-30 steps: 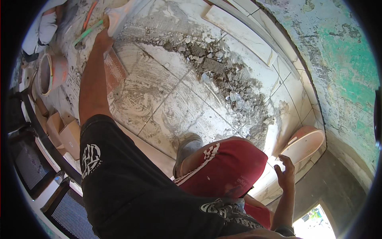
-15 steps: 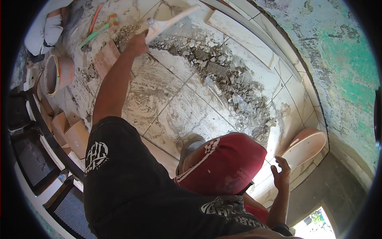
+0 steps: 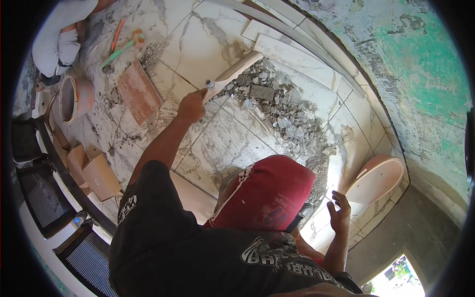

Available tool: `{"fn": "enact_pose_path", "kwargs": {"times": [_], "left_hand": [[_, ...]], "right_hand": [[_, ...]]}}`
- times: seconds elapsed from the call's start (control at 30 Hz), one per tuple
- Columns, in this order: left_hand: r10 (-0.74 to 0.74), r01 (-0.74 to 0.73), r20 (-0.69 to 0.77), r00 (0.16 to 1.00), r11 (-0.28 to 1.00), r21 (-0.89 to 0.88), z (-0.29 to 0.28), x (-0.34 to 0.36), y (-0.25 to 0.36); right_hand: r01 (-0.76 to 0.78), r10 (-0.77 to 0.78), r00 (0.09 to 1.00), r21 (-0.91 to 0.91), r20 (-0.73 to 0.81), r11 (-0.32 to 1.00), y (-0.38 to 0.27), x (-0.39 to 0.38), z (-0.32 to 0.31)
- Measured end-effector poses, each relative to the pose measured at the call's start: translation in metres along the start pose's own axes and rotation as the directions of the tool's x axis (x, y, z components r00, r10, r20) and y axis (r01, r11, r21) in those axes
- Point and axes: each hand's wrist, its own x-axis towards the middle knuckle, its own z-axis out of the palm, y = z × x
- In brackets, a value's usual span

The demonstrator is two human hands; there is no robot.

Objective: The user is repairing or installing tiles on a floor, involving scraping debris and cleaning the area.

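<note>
My left hand (image 3: 192, 106) grips a long, pale, flat bar (image 3: 236, 68) with a small metal fitting near my fingers; it lies over a band of grey rubble (image 3: 262, 91) on the dusty marbled tiles (image 3: 203, 166). A red-brown square slab (image 3: 138, 91) lies left of that hand. My right hand (image 3: 340, 213) is open with bent fingers, beside my red-clad knee (image 3: 267, 190), holding nothing. Just beyond it is an oval pink-beige tub (image 3: 376, 183).
A co-worker (image 3: 54, 47) crouches at upper left near orange (image 3: 117, 34) and green (image 3: 118, 52) handled tools and a bucket (image 3: 86, 96). Cardboard boxes (image 3: 101, 178) and black mesh chairs (image 3: 42, 200) stand left. Loose tile strips (image 3: 297, 57) lie along the patchy green wall (image 3: 420, 74).
My left hand has carried the pale bar from the upper left rightward and down, over the rubble. My right hand and knee have shifted slightly left.
</note>
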Motion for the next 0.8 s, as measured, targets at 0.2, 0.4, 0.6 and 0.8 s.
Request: {"fn": "enact_pose_path", "kwargs": {"times": [0.2,0.4,0.6,0.8], "left_hand": [[0.021,-0.036,-0.187,0.982,0.997,-0.074,0.004,-0.013,-0.013],[0.092,-0.082,-0.093,0.991,0.991,0.106,-0.028,-0.005,0.008],[0.358,-0.345,-0.038,0.933,0.919,0.192,-0.046,0.065,0.039],[0.3,-0.301,0.059,0.952,0.891,0.34,-0.064,0.131,0.046]], "right_hand": [[-0.1,0.1,0.995,0.015,-0.003,0.995,0.007,-0.011,0.0],[-0.169,0.169,0.986,0.032,0.001,0.985,0.019,-0.029,0.003],[-0.102,0.103,0.994,0.045,-0.03,0.994,0.017,-0.028,0.011],[-0.133,0.135,0.99,0.045,-0.05,0.99,0.018,-0.036,0.01]]}}
